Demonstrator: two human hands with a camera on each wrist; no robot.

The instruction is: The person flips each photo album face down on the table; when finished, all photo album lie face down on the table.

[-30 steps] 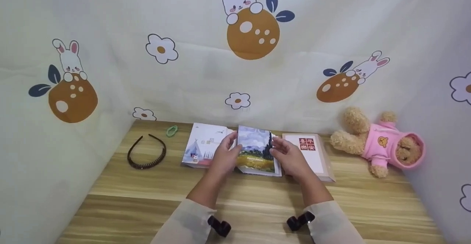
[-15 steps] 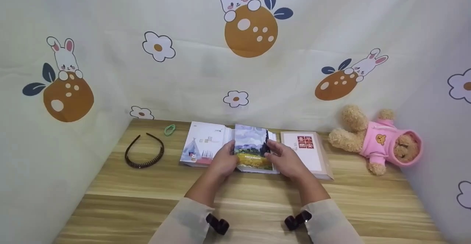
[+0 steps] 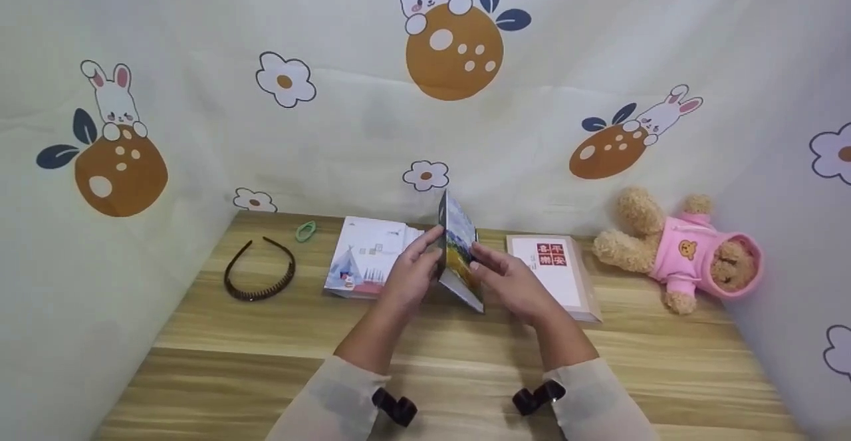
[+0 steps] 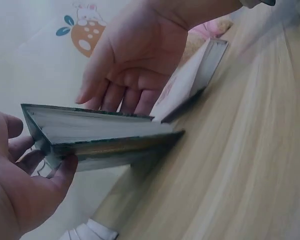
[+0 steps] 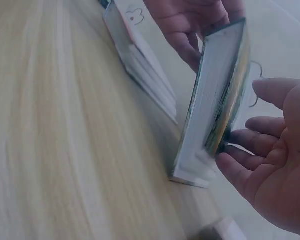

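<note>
Since half a second ago the book [image 3: 459, 255] went from lying flat to standing on edge, cover facing right; both hands tipped it up. Reads as a lift or reposition under way, not reading.

Grip state:
- Left hand [image 3: 413, 275]: fingers on the book's left side, thumb under its edge in the left wrist view [image 4: 30, 175]; holding the book.
- Right hand [image 3: 512, 281]: fingers spread against the cover side. Right wrist view is blurred, so I can't tell if it clamps or only steadies; looks like straight fingers touching.

Book position: between the two hands, lower corner apparently on or just above the worktop [image 3: 266, 348], top edge tilted away toward the back wall.

Relative to the book:
- tent-cover book [image 3: 362, 258] flat just to its left
- red-stamp book [image 3: 555, 271] flat just to its right, behind the right hand
- teddy [image 3: 678, 255] well right
- hairband [image 3: 259, 271] and green clip [image 3: 306, 231] well left
</note>
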